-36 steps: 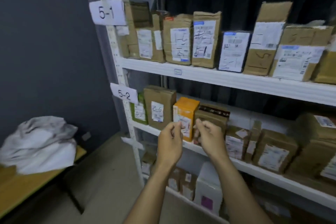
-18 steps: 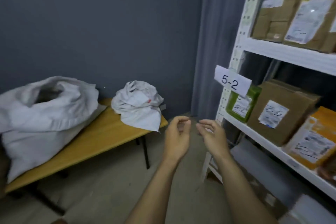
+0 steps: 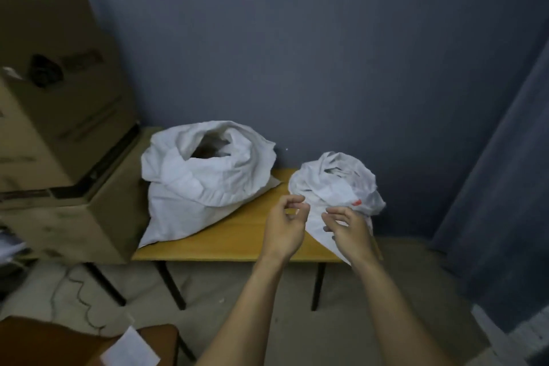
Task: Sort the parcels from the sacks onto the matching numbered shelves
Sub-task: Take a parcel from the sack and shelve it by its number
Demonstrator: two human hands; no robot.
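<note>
- Far left of frame: stacked cardboard boxes (image 3: 59,92), brown and blurred, the lowest one butting against the left end of the table
- Lower left corner: brown surface with a white paper sheet (image 3: 129,349) lying on it; print not legible
- Left of centre: large white sack (image 3: 205,184) slumped on the wooden table (image 3: 237,244), mouth open and facing up; something dark inside, too dim to tell
- Centre: left hand (image 3: 283,224) held over the table's front part, in the gap between the two sacks; fingers loosely curled, thumb and forefinger close to each other, nothing held; large sack lies to its left and apart from it, small sack just to its right
- Right of centre: small white sack (image 3: 335,187), crumpled, on the right end of the table, a red mark on its cloth near the right side; its lower cloth hangs down past the table's front edge
- Right hand (image 3: 349,232) directly in front of that small sack's lower cloth, fingers half curled and spread, nothing plainly gripped; whether the fingertips touch the cloth cannot be told
- Both forearms bare, reaching in from the bottom edge
- Far right: dark blue curtain (image 3: 505,217) hanging to the floor, well apart from both hands
</note>
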